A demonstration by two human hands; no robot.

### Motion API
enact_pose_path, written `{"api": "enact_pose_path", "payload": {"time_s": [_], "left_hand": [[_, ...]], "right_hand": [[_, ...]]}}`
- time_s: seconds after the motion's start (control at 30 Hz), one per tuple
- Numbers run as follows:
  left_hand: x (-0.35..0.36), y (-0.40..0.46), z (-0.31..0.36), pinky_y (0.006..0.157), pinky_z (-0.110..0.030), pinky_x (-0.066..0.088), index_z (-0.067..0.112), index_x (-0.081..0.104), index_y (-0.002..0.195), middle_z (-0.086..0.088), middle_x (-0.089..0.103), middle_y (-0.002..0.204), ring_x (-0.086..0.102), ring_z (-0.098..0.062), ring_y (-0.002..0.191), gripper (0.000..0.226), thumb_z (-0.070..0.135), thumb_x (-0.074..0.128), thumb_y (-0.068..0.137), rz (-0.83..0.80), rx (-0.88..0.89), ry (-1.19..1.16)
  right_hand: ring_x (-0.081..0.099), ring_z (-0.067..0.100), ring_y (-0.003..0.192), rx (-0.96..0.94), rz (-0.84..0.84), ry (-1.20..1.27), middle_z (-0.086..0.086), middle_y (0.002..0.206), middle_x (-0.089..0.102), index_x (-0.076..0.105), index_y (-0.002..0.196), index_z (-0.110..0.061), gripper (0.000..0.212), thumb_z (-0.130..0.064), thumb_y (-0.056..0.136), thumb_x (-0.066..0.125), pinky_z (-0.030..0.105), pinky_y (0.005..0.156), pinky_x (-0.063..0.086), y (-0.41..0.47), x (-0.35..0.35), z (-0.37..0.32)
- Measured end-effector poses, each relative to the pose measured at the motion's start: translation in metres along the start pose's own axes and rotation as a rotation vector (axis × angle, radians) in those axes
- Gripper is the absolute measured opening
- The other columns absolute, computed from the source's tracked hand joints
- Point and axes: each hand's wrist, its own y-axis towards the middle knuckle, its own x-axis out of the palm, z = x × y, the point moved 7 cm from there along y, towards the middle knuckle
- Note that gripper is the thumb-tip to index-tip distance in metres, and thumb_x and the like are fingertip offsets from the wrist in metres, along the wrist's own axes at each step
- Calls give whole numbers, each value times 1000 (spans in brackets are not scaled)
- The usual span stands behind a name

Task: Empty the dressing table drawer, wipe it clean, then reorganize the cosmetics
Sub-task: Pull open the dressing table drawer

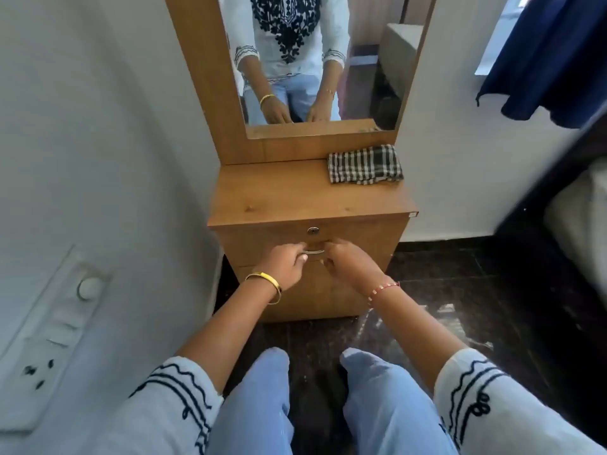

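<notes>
Cloth lies on dressing table, below mirror.

Two hands were at the drawer front, a left hand and a right hand; one metal handle; one keyhole lock; one checked cloth; one mirror; two wristbands, a gold bangle and a beaded bracelet.

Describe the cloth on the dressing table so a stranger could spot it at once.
Find the wooden dressing table under the tall mirror. On its top, at the back right corner against the mirror's frame, lies a folded cloth. It is checked in black and white, the only fabric on the bare wood.
</notes>
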Motion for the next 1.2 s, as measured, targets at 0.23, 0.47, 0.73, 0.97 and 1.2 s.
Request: {"api": "enact_pose_path", "payload": {"time_s": [0.23,0.47,0.73,0.97,1.2], "left_hand": [[21,24,-11,89,-38,46,11,54,120,-9,57,118,52,-29,111,32,9,37,93,-16,28,140],[24,38,-8,99,-37,41,11,56,116,-8,51,123,40,-25,124,32,2,45,88,27,40,312],[21,16,6,81,-33,47,15,65,99,-5,62,104,54,-24,106,23,13,44,92,88,68,382],[36,-41,16,81,-34,48,15,66,97,-5,65,103,56,-26,104,22,13,45,90,59,108,318],[-11,-63,31,65,-27,42,21,68,89,-1,66,79,61,-20,78,17,25,52,88,-31,194,76]], "right_hand": [[48,26,114,-39,60,-71,8,118,57,59,116,-8,32,-5,87,47,36,84,48,18,17,7],[38,24,125,6,35,-128,9,120,58,57,117,-7,27,-9,91,49,36,89,47,27,19,1],[63,28,82,-59,143,-89,7,69,67,68,69,-8,8,-7,66,75,29,52,50,-3,8,-14],[60,18,53,-154,94,-150,-3,49,58,62,49,-18,29,-10,37,87,17,44,48,-53,28,-33],[50,16,37,-206,240,-14,-1,49,55,54,53,-15,22,-23,73,50,21,33,36,-76,-29,-45]]}}
